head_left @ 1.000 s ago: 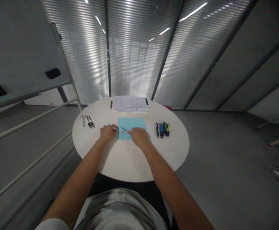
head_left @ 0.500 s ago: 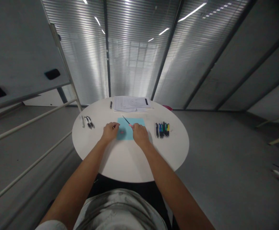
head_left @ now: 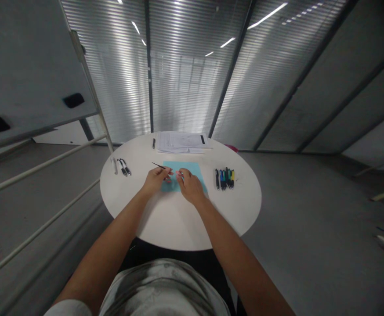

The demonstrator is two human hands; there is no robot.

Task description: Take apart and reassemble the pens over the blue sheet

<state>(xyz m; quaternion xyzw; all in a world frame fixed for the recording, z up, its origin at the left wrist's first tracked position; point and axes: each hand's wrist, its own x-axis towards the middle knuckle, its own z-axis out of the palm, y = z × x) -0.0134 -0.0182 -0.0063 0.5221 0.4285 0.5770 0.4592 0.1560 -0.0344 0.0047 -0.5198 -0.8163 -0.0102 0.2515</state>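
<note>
My left hand is closed in a pinch over the left part of a light-blue sheet. A thin dark rod, perhaps a pen refill, sticks out of it to the left. Close by on the right, my right hand has its fingertips drawn together, facing the left fingertips across a small gap. Whatever it pinches is too small to make out; a pinkish spot shows at the fingertips. Both hands are just above the sheet, which lies on the round white table.
Several pens with coloured parts lie in a row on the right. On the left are two black-and-white pens and a pale slim piece. A paper stack and a dark pen lie at the back. A whiteboard frame stands left.
The thin dark rod was in my right hand, pointing up and left; it now extends from my left hand. Both hands have come closer together.
</note>
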